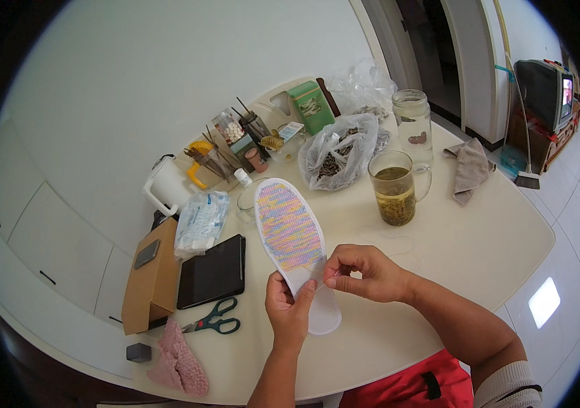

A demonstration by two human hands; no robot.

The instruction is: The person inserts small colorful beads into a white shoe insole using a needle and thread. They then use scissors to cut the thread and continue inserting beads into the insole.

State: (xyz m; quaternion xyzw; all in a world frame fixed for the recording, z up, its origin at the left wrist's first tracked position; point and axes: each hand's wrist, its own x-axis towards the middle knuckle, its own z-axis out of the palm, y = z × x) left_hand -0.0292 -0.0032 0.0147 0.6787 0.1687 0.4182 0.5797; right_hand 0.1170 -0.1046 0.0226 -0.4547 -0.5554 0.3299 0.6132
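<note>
A white fabric insole (292, 227), its forefoot covered with pastel multicoloured stitches and its heel plain, is held above the table. My left hand (290, 306) grips it around the middle, thumb on top. My right hand (363, 273) is at the insole's right edge, thumb and forefinger pinched together on what looks like a thread; whether a needle is there cannot be told. A pale loose thread (397, 253) curls on the table beyond my right hand.
On the table (499, 229) stand a glass mug of tea (394, 196), a water jar (414, 127) and a bag of sunflower seeds (338, 158). Scissors (216, 321), a black tablet (213, 273), a cardboard box (149, 278) and a pink cloth (177, 359) lie left.
</note>
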